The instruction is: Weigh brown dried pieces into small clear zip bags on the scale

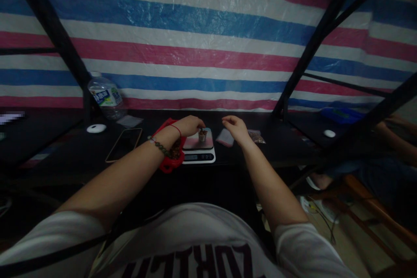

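My left hand (190,125) hovers over a small white kitchen scale (199,154), fingers curled down onto a small cup (202,135) of brown bits that stands on the scale's pinkish plate. A red tray (168,164) lies under my left wrist, beside the scale. My right hand (236,128) floats to the right of the scale with its fingers loosely bent and nothing visible in them, just above a small pale packet (225,137). A clear bag of brown bits (256,137) lies further right.
A dark table (78,152) carries a phone (124,143), a white round object (96,128) and a water bottle (106,95) at the left. Black frame poles rise on both sides before a striped tarp (195,30). Another person's arm (395,134) and a wooden chair (374,213) are at the right.
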The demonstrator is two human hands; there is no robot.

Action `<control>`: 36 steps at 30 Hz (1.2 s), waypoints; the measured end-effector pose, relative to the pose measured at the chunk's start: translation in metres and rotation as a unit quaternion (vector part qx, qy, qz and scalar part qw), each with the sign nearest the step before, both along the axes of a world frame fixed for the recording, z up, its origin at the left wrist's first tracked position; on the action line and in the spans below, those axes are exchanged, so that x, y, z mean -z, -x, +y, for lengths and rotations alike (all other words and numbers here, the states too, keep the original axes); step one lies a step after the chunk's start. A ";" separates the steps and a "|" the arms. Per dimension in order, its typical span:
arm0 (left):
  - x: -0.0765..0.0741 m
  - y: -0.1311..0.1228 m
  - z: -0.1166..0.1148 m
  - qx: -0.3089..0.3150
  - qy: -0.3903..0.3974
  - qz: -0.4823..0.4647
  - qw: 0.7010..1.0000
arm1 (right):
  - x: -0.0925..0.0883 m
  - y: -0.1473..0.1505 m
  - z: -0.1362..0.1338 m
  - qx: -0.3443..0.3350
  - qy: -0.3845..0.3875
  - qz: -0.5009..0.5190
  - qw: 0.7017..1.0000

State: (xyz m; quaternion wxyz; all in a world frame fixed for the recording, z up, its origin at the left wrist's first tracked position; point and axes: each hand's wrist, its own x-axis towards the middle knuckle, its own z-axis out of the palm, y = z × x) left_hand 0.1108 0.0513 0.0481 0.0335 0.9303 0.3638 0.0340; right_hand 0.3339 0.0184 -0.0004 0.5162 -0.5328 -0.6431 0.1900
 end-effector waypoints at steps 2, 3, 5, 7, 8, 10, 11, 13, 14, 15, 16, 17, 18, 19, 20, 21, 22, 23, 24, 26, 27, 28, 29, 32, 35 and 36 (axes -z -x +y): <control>-0.001 0.001 -0.001 0.002 -0.001 0.005 1.000 | 0.002 -0.001 0.001 -0.003 0.000 0.003 1.000; -0.001 0.001 -0.001 0.003 -0.001 0.007 1.000 | 0.003 -0.001 0.002 -0.003 -0.001 0.004 1.000; -0.001 0.002 -0.001 -0.001 -0.001 0.007 1.000 | 0.004 -0.002 0.003 -0.002 -0.002 0.001 1.000; 0.000 0.004 -0.001 -0.008 0.000 0.007 1.000 | 0.006 -0.003 0.005 0.001 -0.005 -0.003 1.000; 0.001 0.005 0.000 -0.013 0.002 0.010 1.000 | 0.007 -0.004 0.006 0.002 -0.005 -0.004 1.000; 0.002 0.007 0.000 -0.025 0.003 0.021 0.999 | 0.009 -0.004 0.008 0.003 -0.004 -0.003 1.000; 0.002 0.008 0.000 -0.030 0.002 0.025 0.999 | 0.010 -0.004 0.008 0.003 -0.003 -0.002 1.000; 0.002 0.009 0.000 -0.044 -0.002 0.022 0.999 | 0.010 -0.005 0.008 0.004 0.000 -0.003 1.000; 0.002 0.010 -0.001 -0.051 -0.005 0.014 0.999 | 0.010 -0.005 0.008 0.003 0.001 -0.004 1.000; 0.002 0.011 -0.001 -0.059 -0.005 0.002 0.998 | 0.009 -0.005 0.008 0.003 0.002 -0.006 1.000; 0.001 0.012 -0.001 -0.065 -0.004 -0.010 0.998 | 0.009 -0.005 0.007 0.002 0.003 -0.008 1.000; 0.001 0.013 -0.001 -0.068 -0.002 -0.019 0.997 | 0.009 -0.005 0.007 0.003 0.004 -0.012 1.000; 0.000 0.015 -0.001 -0.069 -0.001 -0.025 0.997 | 0.009 -0.005 0.007 0.005 0.005 -0.015 1.000; 0.000 0.017 -0.001 -0.067 -0.001 -0.027 0.997 | 0.009 -0.005 0.006 0.006 0.007 -0.018 1.000; -0.001 0.020 -0.001 -0.065 -0.003 -0.028 0.997 | 0.009 -0.005 0.007 0.007 0.009 -0.021 1.000; -0.001 0.023 -0.001 -0.065 -0.006 -0.029 0.997 | 0.009 -0.005 0.007 0.008 0.011 -0.024 1.000; -0.002 0.027 -0.001 -0.066 -0.010 -0.031 0.997 | 0.009 -0.006 0.007 0.010 0.014 -0.030 0.999; -0.003 0.031 -0.001 -0.069 -0.014 -0.035 0.997 | 0.009 -0.007 0.007 0.015 0.017 -0.042 0.999; -0.004 0.036 -0.002 -0.073 -0.018 -0.039 0.996 | 0.009 -0.009 0.007 0.021 0.019 -0.063 0.998; -0.006 0.046 -0.005 -0.085 -0.024 -0.040 0.995 | 0.008 -0.013 0.007 0.031 0.025 -0.136 0.990; -0.007 0.052 -0.007 -0.092 -0.026 -0.038 0.995 | 0.009 -0.015 0.006 0.031 0.034 -0.183 0.982; -0.008 0.058 -0.009 -0.098 -0.027 -0.037 0.994 | 0.010 -0.018 0.005 0.027 0.049 -0.229 0.972; -0.009 0.064 -0.011 -0.104 -0.027 -0.036 0.994 | 0.011 -0.019 0.003 0.020 0.073 -0.267 0.961; -0.010 0.075 -0.018 -0.104 -0.020 -0.047 0.993 | 0.018 -0.021 -0.001 -0.012 0.176 -0.330 0.927; -0.010 0.072 -0.025 -0.053 -0.010 -0.078 0.995 | 0.025 -0.017 -0.002 -0.044 0.223 -0.376 0.898; -0.009 0.068 -0.026 -0.027 -0.011 -0.088 0.996 | 0.026 -0.015 -0.002 -0.046 0.224 -0.390 0.892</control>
